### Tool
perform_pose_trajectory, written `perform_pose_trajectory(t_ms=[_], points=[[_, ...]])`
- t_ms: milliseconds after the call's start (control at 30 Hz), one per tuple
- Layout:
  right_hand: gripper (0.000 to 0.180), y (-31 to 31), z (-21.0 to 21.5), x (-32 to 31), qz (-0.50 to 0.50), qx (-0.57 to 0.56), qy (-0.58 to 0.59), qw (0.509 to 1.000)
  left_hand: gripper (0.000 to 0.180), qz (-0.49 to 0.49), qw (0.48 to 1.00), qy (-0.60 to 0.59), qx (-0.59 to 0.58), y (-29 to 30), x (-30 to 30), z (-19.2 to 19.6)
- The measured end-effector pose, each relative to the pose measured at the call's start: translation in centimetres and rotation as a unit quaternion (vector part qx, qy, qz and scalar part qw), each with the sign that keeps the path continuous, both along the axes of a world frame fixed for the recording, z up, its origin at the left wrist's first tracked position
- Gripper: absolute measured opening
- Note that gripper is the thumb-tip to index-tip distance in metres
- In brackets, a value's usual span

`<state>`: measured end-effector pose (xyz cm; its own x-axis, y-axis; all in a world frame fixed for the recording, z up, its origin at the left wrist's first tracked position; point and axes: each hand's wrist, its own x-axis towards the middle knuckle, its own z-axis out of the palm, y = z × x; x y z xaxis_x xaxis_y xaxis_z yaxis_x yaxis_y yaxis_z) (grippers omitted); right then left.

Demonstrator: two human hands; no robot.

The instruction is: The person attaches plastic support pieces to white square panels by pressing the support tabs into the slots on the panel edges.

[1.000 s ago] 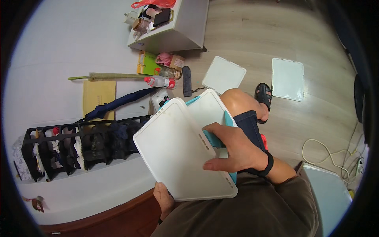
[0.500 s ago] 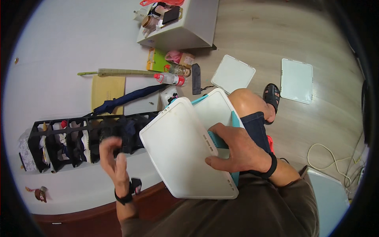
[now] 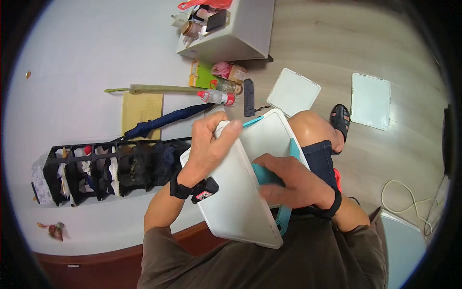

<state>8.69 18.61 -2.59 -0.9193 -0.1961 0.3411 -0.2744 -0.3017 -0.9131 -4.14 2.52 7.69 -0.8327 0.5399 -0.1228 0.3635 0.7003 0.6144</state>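
Two white rectangular panels joined by teal parts stand at an angle in front of my body, like a partly folded box. My left hand (image 3: 209, 147) grips the far upper corner of the nearer white panel (image 3: 233, 200), thumb over the edge. On its right is the other white panel (image 3: 269, 132), bordered by teal strips. Between the panels, my right hand (image 3: 301, 183) is closed around a teal piece (image 3: 266, 174); its thumb is blurred, and part of its grip is hidden.
Two loose white panels, one left (image 3: 294, 91) and one right (image 3: 370, 101), lie on the floor. A black shoe rack (image 3: 98, 171) runs along the wall beside a blue umbrella (image 3: 166, 120) and a plastic bottle (image 3: 217, 98). A white cabinet (image 3: 245, 36) stands beyond; a cable (image 3: 402, 209) lies right.
My left hand has moved right, from empty air onto the nearer panel's upper corner. That panel has tilted more upright. My right thumb has come off the panel's edge.
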Motion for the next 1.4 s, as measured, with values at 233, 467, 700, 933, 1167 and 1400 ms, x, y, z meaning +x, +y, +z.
perform_pose_trajectory(t_ms=[233, 467, 700, 933, 1167, 1400], points=[[0.017, -0.9, 0.3, -1.4, 0.069, -0.017, -0.001, 0.997, 0.039, 0.042, 0.995, 0.004, 0.085, -1.6, 0.5, -0.3], [0.016, -3.5, 2.5, -2.4, 0.062, 0.0, 0.019, 0.998, 0.052, 0.103, 0.984, 0.034, 0.143, -2.9, 0.7, 0.9], [0.02, -5.8, 5.7, -3.5, 0.112, -0.012, 0.071, 0.991, 0.05, 0.063, 0.963, -0.017, 0.261, -6.4, 1.0, 2.7], [0.022, -7.4, 7.5, -3.2, 0.18, 0.014, 0.117, 0.977, 0.048, 0.042, 0.941, -0.003, 0.335, -8.8, 2.4, 3.0], [0.021, -9.6, 9.0, -2.5, 0.207, 0.029, 0.116, 0.971, 0.028, 0.148, 0.938, 0.092, 0.301, -10.0, 6.9, 4.4], [0.019, -12.7, 11.2, -1.4, 0.24, 0.065, 0.166, 0.954, 0.024, 0.165, 0.913, 0.081, 0.365, -13.7, 9.4, 6.2]])
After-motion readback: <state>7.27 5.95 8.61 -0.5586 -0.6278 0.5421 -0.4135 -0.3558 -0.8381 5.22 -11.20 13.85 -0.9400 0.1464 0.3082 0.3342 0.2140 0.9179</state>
